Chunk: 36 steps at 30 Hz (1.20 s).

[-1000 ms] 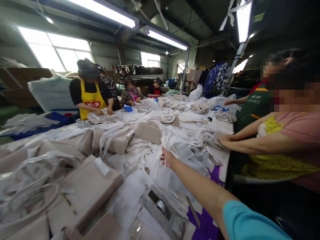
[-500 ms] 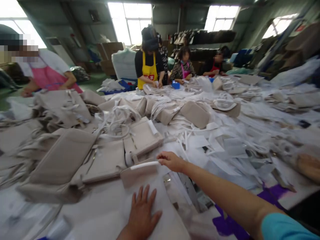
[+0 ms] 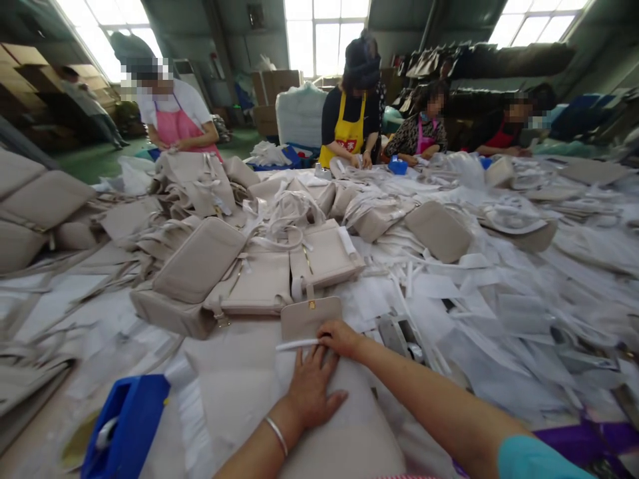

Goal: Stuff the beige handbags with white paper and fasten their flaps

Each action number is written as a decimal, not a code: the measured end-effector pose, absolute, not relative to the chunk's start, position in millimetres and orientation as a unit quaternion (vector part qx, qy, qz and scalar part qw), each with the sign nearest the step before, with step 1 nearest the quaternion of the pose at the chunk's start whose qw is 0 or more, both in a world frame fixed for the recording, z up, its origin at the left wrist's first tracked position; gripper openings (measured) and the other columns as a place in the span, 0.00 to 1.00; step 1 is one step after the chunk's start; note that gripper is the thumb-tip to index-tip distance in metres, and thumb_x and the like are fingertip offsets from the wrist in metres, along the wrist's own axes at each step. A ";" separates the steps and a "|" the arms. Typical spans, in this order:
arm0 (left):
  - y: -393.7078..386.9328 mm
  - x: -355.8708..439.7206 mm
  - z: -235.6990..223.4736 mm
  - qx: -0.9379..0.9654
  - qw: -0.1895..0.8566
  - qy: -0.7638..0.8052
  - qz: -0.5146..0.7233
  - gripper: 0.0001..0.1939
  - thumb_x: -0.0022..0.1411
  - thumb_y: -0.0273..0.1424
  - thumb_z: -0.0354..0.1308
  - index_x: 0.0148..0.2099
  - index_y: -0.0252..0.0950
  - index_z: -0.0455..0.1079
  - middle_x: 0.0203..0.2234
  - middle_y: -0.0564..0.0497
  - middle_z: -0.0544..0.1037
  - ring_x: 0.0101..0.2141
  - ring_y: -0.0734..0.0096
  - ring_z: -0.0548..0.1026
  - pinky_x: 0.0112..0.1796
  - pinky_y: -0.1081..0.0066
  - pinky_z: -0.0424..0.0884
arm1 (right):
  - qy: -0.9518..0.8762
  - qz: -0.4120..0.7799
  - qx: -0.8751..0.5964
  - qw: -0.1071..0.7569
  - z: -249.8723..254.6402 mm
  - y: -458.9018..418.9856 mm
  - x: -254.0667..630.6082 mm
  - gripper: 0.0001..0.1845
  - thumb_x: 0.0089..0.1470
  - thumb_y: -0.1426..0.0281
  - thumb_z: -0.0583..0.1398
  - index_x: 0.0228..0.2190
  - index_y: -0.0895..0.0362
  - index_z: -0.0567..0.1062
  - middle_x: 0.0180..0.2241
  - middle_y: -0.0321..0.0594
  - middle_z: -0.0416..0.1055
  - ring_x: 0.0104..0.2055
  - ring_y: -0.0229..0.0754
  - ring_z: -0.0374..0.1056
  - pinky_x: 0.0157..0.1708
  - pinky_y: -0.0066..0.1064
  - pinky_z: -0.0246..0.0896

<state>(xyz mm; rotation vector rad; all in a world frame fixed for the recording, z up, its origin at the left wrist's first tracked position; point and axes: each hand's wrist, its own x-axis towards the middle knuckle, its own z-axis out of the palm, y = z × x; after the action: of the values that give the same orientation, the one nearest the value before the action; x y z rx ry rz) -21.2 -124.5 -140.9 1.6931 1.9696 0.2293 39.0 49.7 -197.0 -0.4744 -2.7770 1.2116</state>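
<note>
The beige bag (image 3: 367, 429) under my hands lies right of the blue tape dispenser (image 3: 134, 409), its flap (image 3: 299, 320) and gold clasp (image 3: 312, 304) at the far end. A thin white sheet (image 3: 286, 366) lies over the bag just short of the flap. My left hand (image 3: 312, 389), right of the dispenser, rests flat on the sheet, fingers spread, gripping nothing. My right hand (image 3: 340, 339), farther right and farther out from the dispenser, has its fingers curled in, pinching the sheet's folded top edge. Beyond the dispenser, more beige bags (image 3: 200, 261) lie heaped; well past them stands a co-worker (image 3: 344, 126) in a yellow apron.
</note>
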 end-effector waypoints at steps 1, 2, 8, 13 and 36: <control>-125.5 -22.1 -141.1 0.626 0.262 0.728 0.092 0.40 0.58 0.57 0.49 0.68 0.47 0.51 0.68 0.40 0.52 0.66 0.44 0.48 0.62 0.36 0.39 | -0.909 0.383 -0.159 0.036 -200.3 50.3 39.5 0.07 0.50 0.77 0.61 0.31 0.59 0.80 0.33 0.42 0.76 0.38 0.42 0.70 0.42 0.30 0.63; -126.5 -22.8 -141.5 0.625 0.260 0.730 0.097 0.38 0.58 0.56 0.49 0.67 0.46 0.54 0.67 0.40 0.53 0.66 0.44 0.49 0.62 0.37 0.40 | -0.914 0.372 -0.161 0.033 -203.1 51.0 39.8 0.07 0.50 0.77 0.61 0.31 0.60 0.80 0.33 0.43 0.76 0.38 0.42 0.70 0.42 0.31 0.63; -127.1 -24.2 -144.4 0.616 0.240 0.739 0.132 0.30 0.61 0.49 0.51 0.62 0.44 0.60 0.63 0.41 0.61 0.62 0.48 0.58 0.62 0.40 0.47 | -0.940 0.318 -0.121 0.025 -212.7 53.9 40.8 0.07 0.49 0.77 0.62 0.28 0.59 0.81 0.31 0.42 0.75 0.37 0.42 0.68 0.42 0.31 0.60; -117.6 -38.6 -139.1 0.612 0.226 0.744 0.146 0.24 0.64 0.40 0.49 0.60 0.38 0.63 0.57 0.42 0.69 0.56 0.55 0.65 0.60 0.51 0.58 | -0.955 0.281 -0.088 0.033 -219.4 51.7 43.3 0.06 0.52 0.74 0.61 0.27 0.59 0.80 0.31 0.43 0.74 0.36 0.43 0.65 0.40 0.33 0.59; -120.4 -48.5 -153.3 0.585 0.229 0.778 0.016 0.30 0.62 0.36 0.46 0.65 0.35 0.58 0.66 0.43 0.58 0.66 0.52 0.54 0.64 0.48 0.48 | -0.909 0.300 -0.273 0.101 -178.0 105.9 94.2 0.11 0.56 0.73 0.58 0.37 0.59 0.80 0.37 0.47 0.77 0.42 0.46 0.71 0.47 0.37 0.64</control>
<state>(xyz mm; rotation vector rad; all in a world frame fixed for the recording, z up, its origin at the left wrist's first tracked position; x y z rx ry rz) -48.5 -120.4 -153.3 1.6095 2.1418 0.0436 94.2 105.9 -178.0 -0.8056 -2.6854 0.8851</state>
